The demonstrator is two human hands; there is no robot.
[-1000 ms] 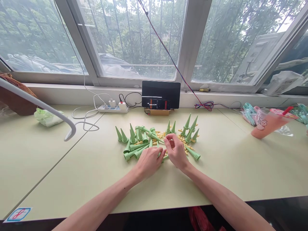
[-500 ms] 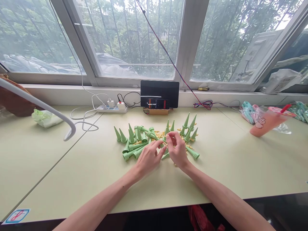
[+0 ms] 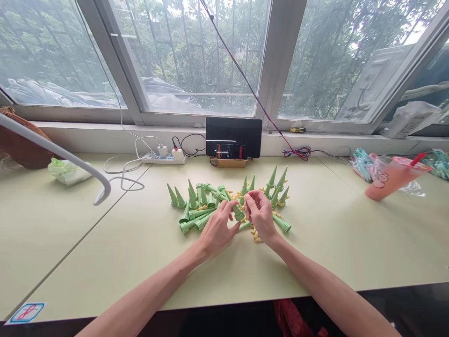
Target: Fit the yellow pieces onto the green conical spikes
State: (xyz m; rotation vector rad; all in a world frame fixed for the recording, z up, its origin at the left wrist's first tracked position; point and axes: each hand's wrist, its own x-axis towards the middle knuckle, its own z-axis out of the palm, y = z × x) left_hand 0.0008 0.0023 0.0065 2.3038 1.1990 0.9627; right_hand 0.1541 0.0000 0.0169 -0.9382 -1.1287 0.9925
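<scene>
Green plastic cone-shaped spikes (image 3: 198, 214) with ribbed caps lie and stand in a cluster beyond and left of my hands. My left hand (image 3: 219, 227) is at the cluster's near side, its fingers curled at a tilted green spike (image 3: 239, 214) whose wide capped end points toward me. Part of that spike is hidden by the fingers. Close by on the right, my right hand (image 3: 260, 215) pinches a small yellow plastic piece (image 3: 243, 197) between thumb and forefinger. Loose yellow pieces (image 3: 257, 236) lie under and beside the right hand.
More spikes (image 3: 280, 180) stand upright at the right, and one (image 3: 282, 223) lies beside my right wrist. A phone (image 3: 231, 151) leans against a dark tablet (image 3: 250, 133) at the back. A power strip (image 3: 164, 159), a tilted drink cup (image 3: 386, 180) and a white curved bar (image 3: 70, 154) flank the area.
A green spike's capped end now shows between my hands, by the left fingers. My right hand has shifted slightly right, and the yellow piece in its pinch shows more plainly.
</scene>
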